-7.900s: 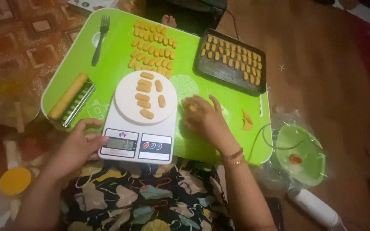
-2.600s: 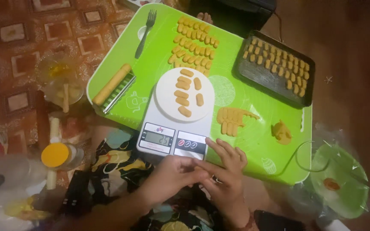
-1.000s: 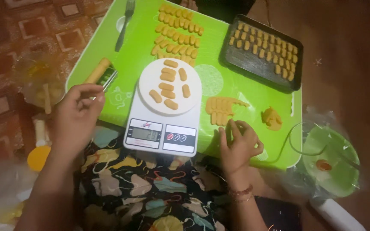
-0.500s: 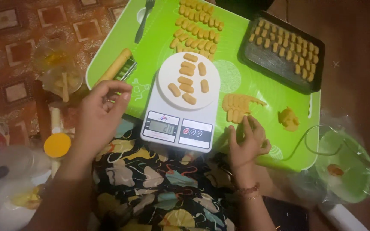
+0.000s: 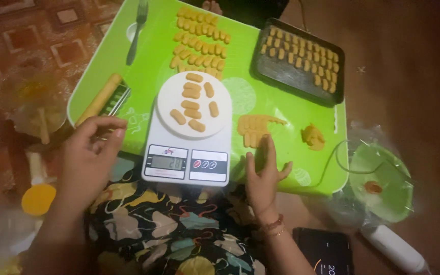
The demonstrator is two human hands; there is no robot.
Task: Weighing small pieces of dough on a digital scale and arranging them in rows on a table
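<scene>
Head view: right hand [image 5: 264, 175] is resting at the near edge of the bright green plastic folding table [image 5: 154, 56], fingers spread open and flat, gripping nothing. Its fingertips [image 5: 270, 144] are lying just near of the flattened slab of yellow-orange dough [image 5: 254, 129], about touching its near edge; can't tell if there's real contact.

The slab is sitting on the table just right of the white digital kitchen scale [image 5: 189, 153]. It is looking thin and flat, scored into short finger strips on the near side, with a tapered tail running right. A small lump of the same dough [image 5: 313, 137] is lying apart, further right.

Left hand [image 5: 88, 158] is hovering at the table's near-left edge, fingers loosely curled, half open, holding nothing. It is sitting near of the tan wooden rolling pin [image 5: 99, 99], not touching it.

Seven short dough sticks [image 5: 194, 102] are lying on the scale's round white platter. Rows of shaped pieces [image 5: 199, 43] are lying on the far part of the table; the dark rectangular baking tray [image 5: 297, 63] at far right is carrying more.
</scene>
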